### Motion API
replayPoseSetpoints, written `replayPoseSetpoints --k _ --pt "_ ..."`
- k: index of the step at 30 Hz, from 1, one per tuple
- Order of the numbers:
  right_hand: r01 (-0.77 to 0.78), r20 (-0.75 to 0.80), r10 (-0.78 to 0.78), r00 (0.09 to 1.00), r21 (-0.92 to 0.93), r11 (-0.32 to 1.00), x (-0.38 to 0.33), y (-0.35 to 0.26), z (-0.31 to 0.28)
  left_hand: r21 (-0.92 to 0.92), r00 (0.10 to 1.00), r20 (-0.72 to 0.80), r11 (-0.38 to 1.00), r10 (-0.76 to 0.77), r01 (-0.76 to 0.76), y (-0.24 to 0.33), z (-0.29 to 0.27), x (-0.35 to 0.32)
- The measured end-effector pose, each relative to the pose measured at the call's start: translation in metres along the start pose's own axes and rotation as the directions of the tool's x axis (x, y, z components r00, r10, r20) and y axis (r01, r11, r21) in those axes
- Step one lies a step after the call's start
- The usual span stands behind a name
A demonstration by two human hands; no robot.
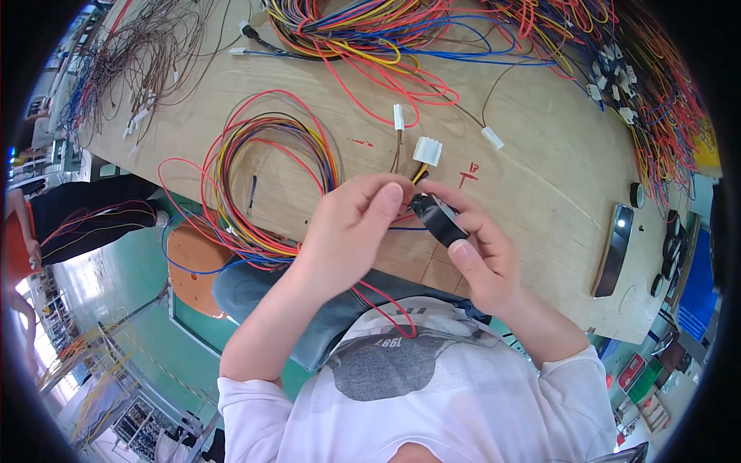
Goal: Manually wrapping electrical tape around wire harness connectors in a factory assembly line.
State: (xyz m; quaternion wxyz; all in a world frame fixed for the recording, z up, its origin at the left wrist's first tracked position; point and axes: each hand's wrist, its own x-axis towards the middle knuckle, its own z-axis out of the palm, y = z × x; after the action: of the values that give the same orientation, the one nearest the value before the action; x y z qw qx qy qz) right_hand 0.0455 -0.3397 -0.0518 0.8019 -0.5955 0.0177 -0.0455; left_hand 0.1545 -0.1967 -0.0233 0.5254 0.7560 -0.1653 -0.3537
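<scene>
My left hand (346, 229) is closed, thumb and fingers pinched on the wires (421, 173) just below a wide white connector (427, 151). In my right hand (488, 258) is a roll of black tape (441, 221), gripped between thumb and fingers. The tape's near end meets the wires beside my left fingertips, where the exact contact is partly hidden. A small white connector (398, 116) on brown wires sticks out beyond my left hand. To the left lies a looped coil of multicoloured wires (221, 181), red, yellow, blue and brown among them.
A large wire bundle (347, 35) lies at the far side of the wooden table (556, 170), more wires with white connectors (610, 77) far right. A phone (614, 251) and tape roll (636, 194) sit at right. An orange stool (197, 266) and another person (23, 247) are left.
</scene>
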Motion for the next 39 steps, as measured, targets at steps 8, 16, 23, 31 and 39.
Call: replayPoseSetpoints --k 8,16,23,31,39 --pt "0.076 0.024 -0.072 0.997 -0.342 0.937 0.017 0.002 -0.005 -0.473 0.994 0.081 0.875 -0.072 0.102 0.006 -0.007 0.006" --pt "0.083 0.026 -0.087 0.996 -0.652 0.753 0.014 0.009 -0.004 -0.179 0.971 -0.239 0.982 0.015 -0.059 -0.019 0.017 -0.001" --pt "-0.026 -0.074 -0.017 0.997 -0.545 0.838 0.004 0.001 0.006 -0.721 0.985 -0.087 0.692 -0.152 0.043 -0.014 0.027 -0.008" --pt "0.188 0.042 -0.240 0.970 -0.756 0.627 0.008 -0.009 0.012 -0.320 0.984 -0.176 0.943 0.032 -0.088 -0.039 0.021 0.005" --pt "-0.258 -0.165 0.203 0.965 -0.720 0.644 0.011 -0.031 0.024 0.221 0.860 -0.252 0.891 0.445 -0.396 -0.041 0.024 0.003"
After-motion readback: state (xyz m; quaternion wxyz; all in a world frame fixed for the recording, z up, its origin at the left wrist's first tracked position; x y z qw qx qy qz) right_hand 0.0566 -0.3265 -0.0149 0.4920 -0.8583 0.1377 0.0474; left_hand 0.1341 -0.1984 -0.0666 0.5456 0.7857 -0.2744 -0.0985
